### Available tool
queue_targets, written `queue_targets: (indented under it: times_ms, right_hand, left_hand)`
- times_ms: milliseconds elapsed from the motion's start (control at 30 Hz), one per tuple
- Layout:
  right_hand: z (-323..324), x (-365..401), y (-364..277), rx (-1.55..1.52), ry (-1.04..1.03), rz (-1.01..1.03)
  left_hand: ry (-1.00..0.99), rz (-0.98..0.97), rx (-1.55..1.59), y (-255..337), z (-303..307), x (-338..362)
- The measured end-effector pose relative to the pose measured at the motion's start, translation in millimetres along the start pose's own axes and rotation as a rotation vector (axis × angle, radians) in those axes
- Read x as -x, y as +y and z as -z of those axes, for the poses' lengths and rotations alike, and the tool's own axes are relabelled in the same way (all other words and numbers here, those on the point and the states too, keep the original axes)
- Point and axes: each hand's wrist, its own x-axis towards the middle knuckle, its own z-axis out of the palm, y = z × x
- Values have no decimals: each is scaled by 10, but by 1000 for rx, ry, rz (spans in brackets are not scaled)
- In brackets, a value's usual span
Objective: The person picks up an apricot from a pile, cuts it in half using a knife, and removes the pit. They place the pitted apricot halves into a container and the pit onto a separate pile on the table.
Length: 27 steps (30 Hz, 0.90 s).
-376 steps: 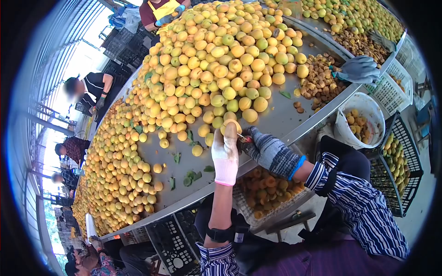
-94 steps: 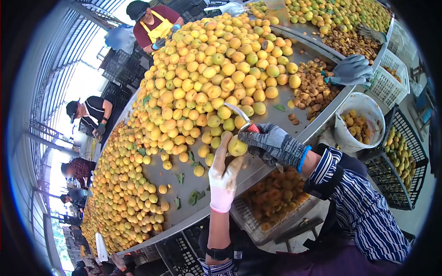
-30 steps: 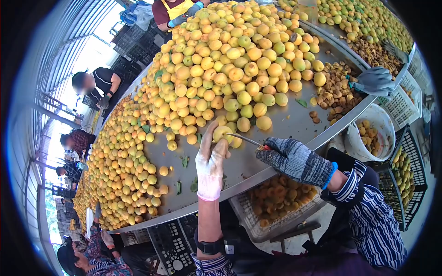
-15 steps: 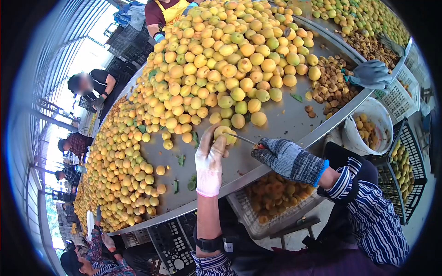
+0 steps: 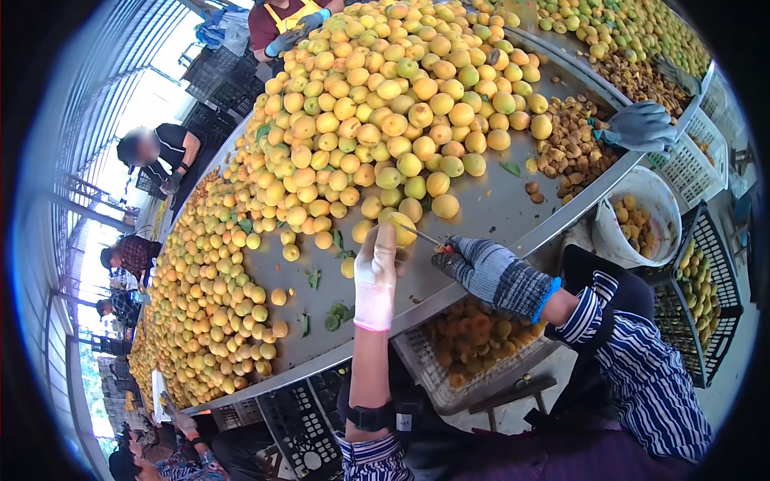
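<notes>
Long metal table (image 5: 489,212) is running from the lower left of the frame to the upper right, carrying a deep heap of yellow fruit (image 5: 377,104) across its middle. Just below centre, the left hand (image 5: 375,272) (in a pale pink glove) is pinching one fruit (image 5: 399,226) between thumb and fingertips, lifting it just clear of the bare tabletop. The right hand (image 5: 481,268), in a grey knit glove, is closing in a fist around the red handle of a small knife (image 5: 423,236), whose thin blade is touching the held fruit from the right. A white crate (image 5: 465,349) of orange fruit is sitting under the table's near edge, below both hands. At the right, a white bucket (image 5: 607,244) is holding a few more fruit, and a pile of brown stones (image 5: 565,148) is lying on the table above it, beside a pair of grey gloves (image 5: 638,127). Other people are working along the far side, at the upper left
</notes>
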Motion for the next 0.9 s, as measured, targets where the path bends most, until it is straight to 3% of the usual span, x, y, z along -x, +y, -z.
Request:
queue_targets:
  times_ms: [200, 333, 433, 567, 733, 767, 833, 900]
  right_hand:
    - [-30, 72, 67, 26, -11, 107]
    - [-166, 78, 188, 86, 57, 231]
    - [-189, 71, 168, 44, 65, 133]
    - [-211, 55, 179, 94, 99, 79]
    - [-247, 36, 263, 134, 135, 203]
    - [-262, 35, 281, 133, 135, 201]
    - [-287, 38, 320, 30, 151, 205]
    - [-255, 49, 267, 24, 142, 177]
  left_hand:
    - [-128, -157, -226, 144, 57, 5]
    - [-66, 104, 238, -16, -60, -17]
    - [-106, 231, 460, -100, -84, -51]
    - [-88, 349, 589, -87, -151, -54]
    - [-60, 430, 645, -94, -166, -62]
    - [-61, 433, 644, -89, -183, -44]
    - [96, 38, 141, -81, -235, 18]
    - [45, 66, 203, -37, -205, 17]
